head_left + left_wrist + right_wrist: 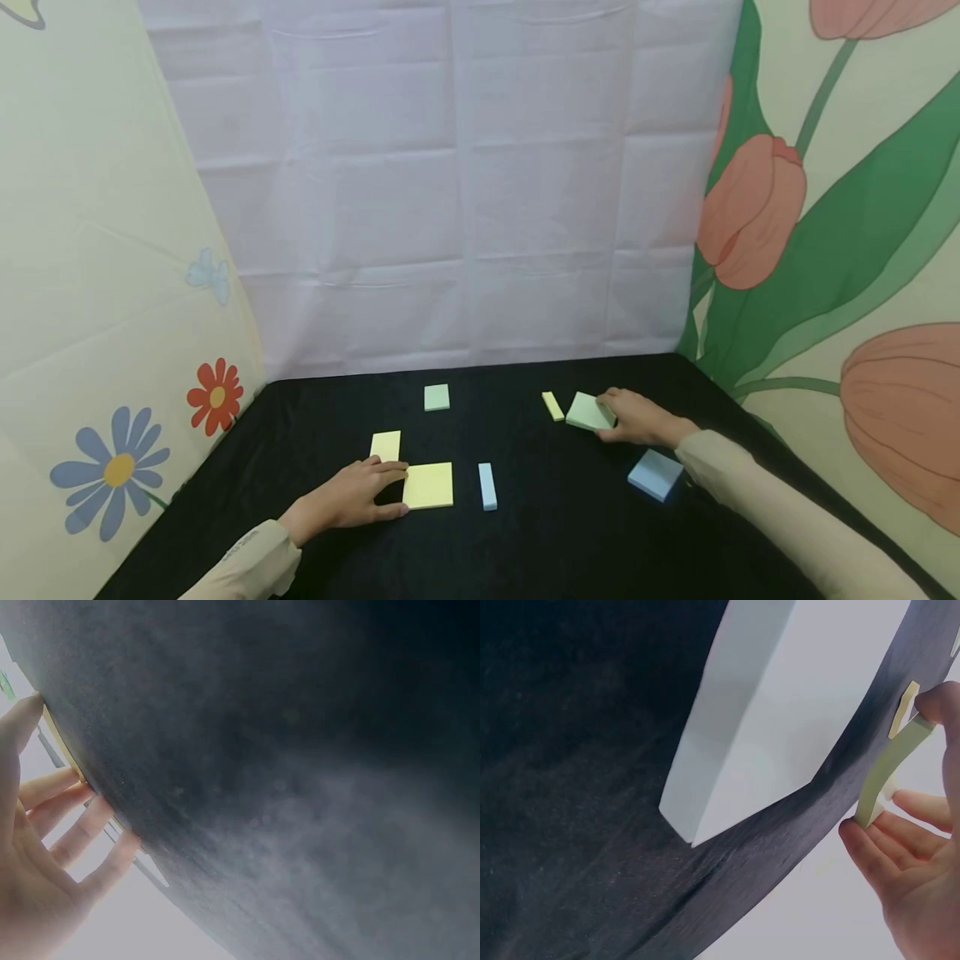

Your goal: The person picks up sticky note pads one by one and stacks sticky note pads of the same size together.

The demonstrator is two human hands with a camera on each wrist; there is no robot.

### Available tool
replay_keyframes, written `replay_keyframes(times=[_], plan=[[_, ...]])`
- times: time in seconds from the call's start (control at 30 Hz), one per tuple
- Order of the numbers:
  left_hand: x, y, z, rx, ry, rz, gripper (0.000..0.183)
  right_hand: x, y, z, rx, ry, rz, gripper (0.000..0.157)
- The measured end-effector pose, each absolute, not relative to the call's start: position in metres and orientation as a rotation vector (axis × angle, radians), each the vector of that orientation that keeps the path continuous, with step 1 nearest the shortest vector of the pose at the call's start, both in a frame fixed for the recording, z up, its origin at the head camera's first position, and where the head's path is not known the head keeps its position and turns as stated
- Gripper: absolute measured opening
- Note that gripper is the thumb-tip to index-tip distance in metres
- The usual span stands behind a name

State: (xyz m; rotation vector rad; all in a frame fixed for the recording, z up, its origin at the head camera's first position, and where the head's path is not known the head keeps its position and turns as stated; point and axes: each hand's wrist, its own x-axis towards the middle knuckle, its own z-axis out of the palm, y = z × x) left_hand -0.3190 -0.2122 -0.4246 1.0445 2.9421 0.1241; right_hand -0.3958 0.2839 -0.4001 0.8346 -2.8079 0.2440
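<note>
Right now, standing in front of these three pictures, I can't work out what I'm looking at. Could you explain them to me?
There is no robot here, just a person working bare-handed. The wide picture comes from a camera worn on the head, looking forward and down. The other two come from cameras worn on the left and right wrists, so they look close and tilted.

On the black surface lie a small green pad, a small yellow pad, a yellow strip, a blue strip and a blue pad.

The left hand grips the large yellow pad at its left end. The right hand holds the larger green pad between thumb and fingers.
</note>
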Motion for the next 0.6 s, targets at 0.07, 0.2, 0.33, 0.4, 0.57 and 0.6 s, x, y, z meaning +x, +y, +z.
replay_keyframes(times=[0.07,0.2,0.33,0.4,0.57,0.6], plan=[[-0.3192,-0.2121,-0.4246,1.043,2.942,0.123,0.067,-0.3962,0.2845,-0.4006,0.83,-2.804,0.24,0.057],[-0.3199,-0.2122,-0.4249,1.047,2.944,0.121,0.069,-0.3963,0.2858,-0.4014,0.816,-2.803,0.244,0.056],[-0.3203,-0.213,-0.4257,1.051,2.944,0.126,0.071,-0.3956,0.2859,-0.4007,0.814,-2.806,0.244,0.056],[-0.3202,-0.2134,-0.4261,1.059,2.944,0.136,0.072,-0.3952,0.2853,-0.4001,0.815,-2.811,0.246,0.057],[-0.3205,-0.2138,-0.426,1.061,2.944,0.148,0.071,-0.3932,0.2824,-0.3978,0.803,-2.83,0.249,0.058],[-0.3208,-0.2136,-0.4259,1.059,2.944,0.147,0.071,-0.3928,0.2817,-0.3974,0.798,-2.833,0.249,0.058]])
